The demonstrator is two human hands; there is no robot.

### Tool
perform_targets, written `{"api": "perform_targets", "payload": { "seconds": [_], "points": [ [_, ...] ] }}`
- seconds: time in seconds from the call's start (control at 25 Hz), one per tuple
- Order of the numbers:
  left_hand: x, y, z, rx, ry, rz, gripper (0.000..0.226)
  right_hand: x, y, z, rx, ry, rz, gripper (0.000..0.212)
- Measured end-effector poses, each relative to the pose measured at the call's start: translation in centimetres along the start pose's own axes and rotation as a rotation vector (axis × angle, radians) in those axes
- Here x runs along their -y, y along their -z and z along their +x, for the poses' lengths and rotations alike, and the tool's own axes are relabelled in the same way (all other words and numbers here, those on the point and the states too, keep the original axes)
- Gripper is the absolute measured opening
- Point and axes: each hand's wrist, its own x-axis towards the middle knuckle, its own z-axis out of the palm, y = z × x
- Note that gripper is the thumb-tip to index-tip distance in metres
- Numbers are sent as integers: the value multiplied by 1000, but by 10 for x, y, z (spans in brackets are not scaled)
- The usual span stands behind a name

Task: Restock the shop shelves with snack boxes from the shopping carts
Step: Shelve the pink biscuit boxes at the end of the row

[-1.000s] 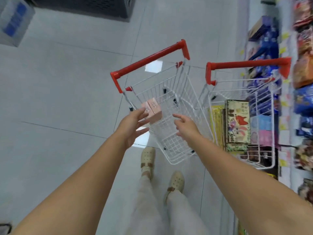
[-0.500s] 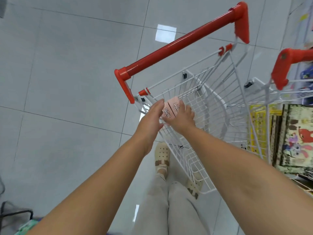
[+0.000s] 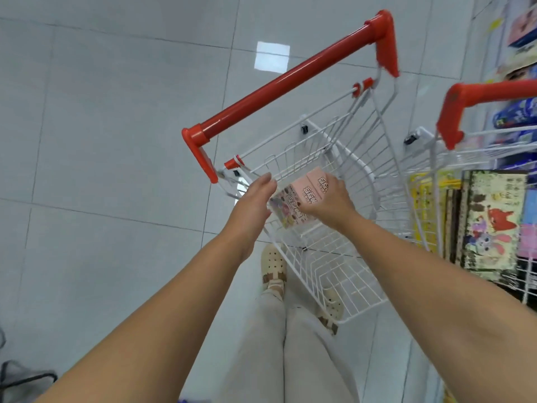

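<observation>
Two arms: yours, bare, run up from the bottom edge and meet over the nearer cart.
Floor (image 3: 87,141): grey tiles fill the left side.
Left hand (image 3: 255,199): your grip is spread, fingers straight and together, laid flat against the left side of the pink snack boxes (image 3: 306,191).
Pink snack boxes: two, side by side and touching, tilted with their printed tops towards you. They sit between your hands at the basket's left corner, just under the red handle (image 3: 290,80). Whether they rest on the wire cannot be told.
Right hand (image 3: 331,203): your grip is curled over the right end of the boxes, thumb on the near face.
Left cart (image 3: 343,271): white wire. Your beige shoes (image 3: 274,263) and pale trousers (image 3: 290,344) show beside and through it.
Right cart (image 3: 433,170): just beside the first. It holds flat boxes stood on edge, a yellow one (image 3: 427,205) and a cartoon-printed one (image 3: 494,222).
Shelves (image 3: 517,39): at the far right edge, with blurred blue packets.
</observation>
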Motion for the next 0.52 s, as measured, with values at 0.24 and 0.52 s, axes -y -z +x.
{"api": "perform_targets", "payload": {
  "seconds": [0.24, 0.52],
  "points": [
    [-43, -13, -65, 311, -143, 704, 93, 13, 144, -126, 274, 78, 408, 75],
    [-91, -51, -201, 895, -132, 558, 42, 17, 234, -295, 322, 258, 658, 56]
  ]
}}
